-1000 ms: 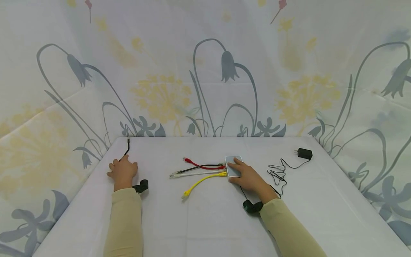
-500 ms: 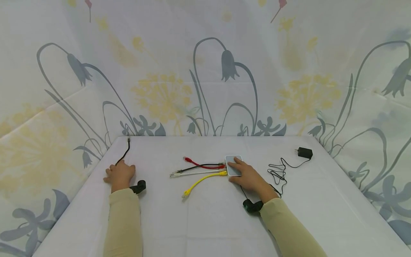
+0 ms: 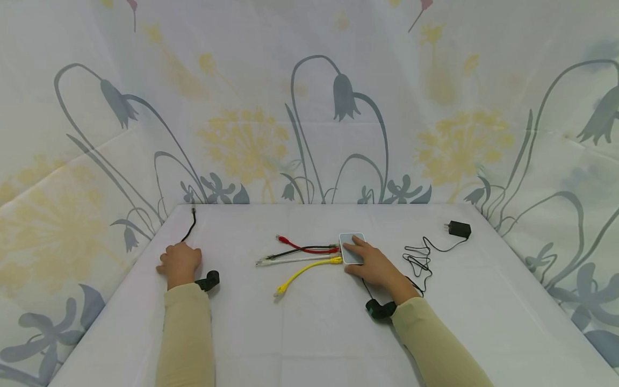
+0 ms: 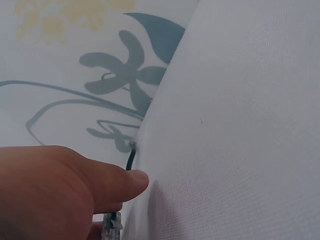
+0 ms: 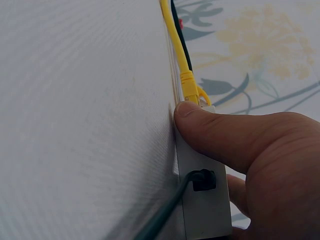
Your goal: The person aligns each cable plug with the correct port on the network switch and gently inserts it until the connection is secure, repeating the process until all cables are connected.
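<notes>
At the table's left side, my left hand (image 3: 180, 264) pinches a short black network cable (image 3: 190, 228). In the left wrist view, its clear plug (image 4: 112, 226) shows below the thumb, and the other fingers are mostly hidden. My right hand (image 3: 379, 269) holds a small white network switch (image 3: 353, 258), with fingers over its grey top and the thumb against its side. Yellow (image 3: 307, 270), white (image 3: 295, 262), red (image 3: 290, 245) and black network cables (image 3: 311, 248) run left from the switch. A dark power lead (image 5: 167, 207) enters its side in the right wrist view.
A black power adapter (image 3: 458, 230) lies at the back right, its thin cord (image 3: 418, 263) tangled between it and the right wrist. The white-covered table (image 3: 309, 328) meets a flower-patterned cloth (image 3: 232, 97) behind. Each wrist wears a small black camera.
My left hand has drawn slightly back and left along the black cable. The right hand and the switch stay in place.
</notes>
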`<state>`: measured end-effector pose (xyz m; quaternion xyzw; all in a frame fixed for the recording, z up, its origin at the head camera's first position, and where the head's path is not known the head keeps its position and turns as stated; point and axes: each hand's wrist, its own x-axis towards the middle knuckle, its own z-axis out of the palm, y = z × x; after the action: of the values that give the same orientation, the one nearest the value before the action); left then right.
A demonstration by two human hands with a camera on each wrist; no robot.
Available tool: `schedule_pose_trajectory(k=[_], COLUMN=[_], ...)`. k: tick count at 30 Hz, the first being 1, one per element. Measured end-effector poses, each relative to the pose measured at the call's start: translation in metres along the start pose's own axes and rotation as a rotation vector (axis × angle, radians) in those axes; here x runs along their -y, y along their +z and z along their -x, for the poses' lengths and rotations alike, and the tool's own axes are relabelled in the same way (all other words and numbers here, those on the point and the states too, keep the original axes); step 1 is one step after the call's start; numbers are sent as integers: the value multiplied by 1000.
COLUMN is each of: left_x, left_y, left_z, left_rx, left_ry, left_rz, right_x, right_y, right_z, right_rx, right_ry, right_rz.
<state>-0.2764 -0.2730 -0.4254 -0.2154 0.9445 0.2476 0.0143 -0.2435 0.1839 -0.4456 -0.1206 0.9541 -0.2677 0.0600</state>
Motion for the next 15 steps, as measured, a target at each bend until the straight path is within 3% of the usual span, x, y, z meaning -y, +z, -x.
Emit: schedule_pose_trajectory(k=[4, 10, 15], left_x=[0, 0, -2], left_y=[1, 4, 5], left_z=[0, -1, -2], left_rx=[-42, -165, -203], left_ry=[-1, 1, 5], left_rz=[40, 122, 163], right_x=[0, 2, 2], right_y=[1, -1, -1], right_z=[0, 1, 2], right_rx=[0, -4, -5], right_ry=[-2, -2, 1], right_rz=[4, 14, 9])
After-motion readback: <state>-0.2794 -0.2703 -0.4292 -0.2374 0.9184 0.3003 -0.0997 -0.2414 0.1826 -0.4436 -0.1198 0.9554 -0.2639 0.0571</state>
